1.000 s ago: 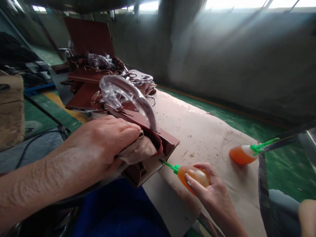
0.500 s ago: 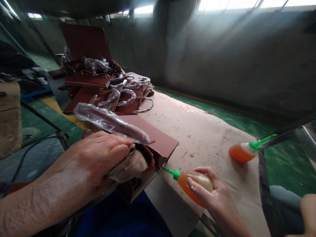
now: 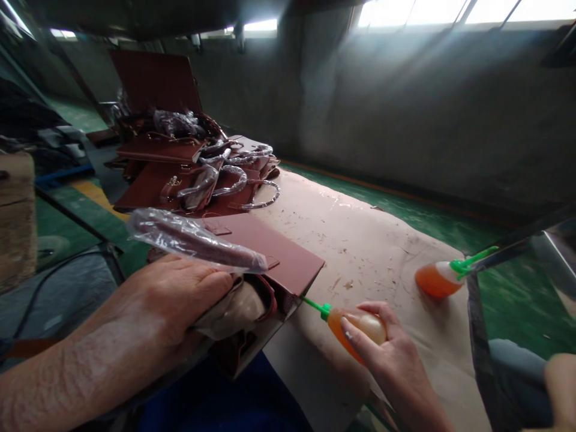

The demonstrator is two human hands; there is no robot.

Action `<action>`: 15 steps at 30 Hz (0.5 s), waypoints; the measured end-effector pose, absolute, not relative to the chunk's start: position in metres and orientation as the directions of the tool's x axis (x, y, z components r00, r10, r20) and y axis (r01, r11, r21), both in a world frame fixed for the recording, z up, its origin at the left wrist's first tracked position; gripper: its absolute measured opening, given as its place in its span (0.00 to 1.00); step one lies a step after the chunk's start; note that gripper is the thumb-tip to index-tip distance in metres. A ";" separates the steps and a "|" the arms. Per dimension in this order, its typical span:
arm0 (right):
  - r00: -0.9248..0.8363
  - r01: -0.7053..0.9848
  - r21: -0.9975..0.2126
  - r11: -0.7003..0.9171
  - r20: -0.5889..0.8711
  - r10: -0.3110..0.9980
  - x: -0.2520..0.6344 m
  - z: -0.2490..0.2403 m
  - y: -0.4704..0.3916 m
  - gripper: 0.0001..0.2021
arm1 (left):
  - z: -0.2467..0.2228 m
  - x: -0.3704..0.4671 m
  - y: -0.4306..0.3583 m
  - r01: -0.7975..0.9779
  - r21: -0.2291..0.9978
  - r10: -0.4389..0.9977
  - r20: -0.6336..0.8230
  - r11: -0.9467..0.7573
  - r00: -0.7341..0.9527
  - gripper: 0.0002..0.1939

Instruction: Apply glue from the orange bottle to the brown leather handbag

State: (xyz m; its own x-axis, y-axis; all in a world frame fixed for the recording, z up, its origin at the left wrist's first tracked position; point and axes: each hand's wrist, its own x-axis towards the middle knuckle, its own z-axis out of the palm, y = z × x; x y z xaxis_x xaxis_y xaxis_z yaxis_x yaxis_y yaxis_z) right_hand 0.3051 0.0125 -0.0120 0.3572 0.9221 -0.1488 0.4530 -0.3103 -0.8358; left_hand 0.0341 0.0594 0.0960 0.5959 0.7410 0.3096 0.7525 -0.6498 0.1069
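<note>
Right grip (image 3: 396,354): clamped on bottle (image 3: 366,323), orange liquid (image 3: 341,333) | left grip (image 3: 180,300): clamped on bag (image 3: 285,249) | second bottle (image 3: 438,279): orange liquid

The nearest bag (image 3: 288,243) was reddish brown with a beige lining (image 3: 238,305); the nearer bottle (image 3: 337,331) was orange with a green nozzle (image 3: 324,311). The tabletop (image 3: 364,240) was pinkish beige, the floor (image 3: 522,312) green.

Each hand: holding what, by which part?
Right hand: translucent plastic squeeze bottle of orange liquid, by its rounded body. Left hand: reddish-brown leather-look bag, by its bunched beige fabric lining.
</note>
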 end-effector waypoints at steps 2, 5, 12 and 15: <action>0.372 0.474 -0.828 -0.300 -0.121 0.920 0.305 -0.013 0.014 0.19 | 0.095 0.035 0.059 0.749 0.205 0.765 0.327 -0.631 0.555 0.14; 0.364 0.466 -0.827 -0.313 -0.143 0.920 0.304 -0.011 0.012 0.18 | 0.093 0.035 0.059 0.726 0.263 0.766 0.335 -0.636 0.549 0.13; 0.343 0.357 -0.858 -0.369 -0.247 0.906 0.297 0.001 0.000 0.20 | 0.094 0.033 0.056 0.745 0.189 0.759 0.305 -0.640 0.575 0.16; 0.324 0.301 -0.873 -0.383 -0.284 0.902 0.292 0.004 -0.004 0.20 | 0.093 0.032 0.055 0.750 0.151 0.757 0.267 -0.644 0.596 0.16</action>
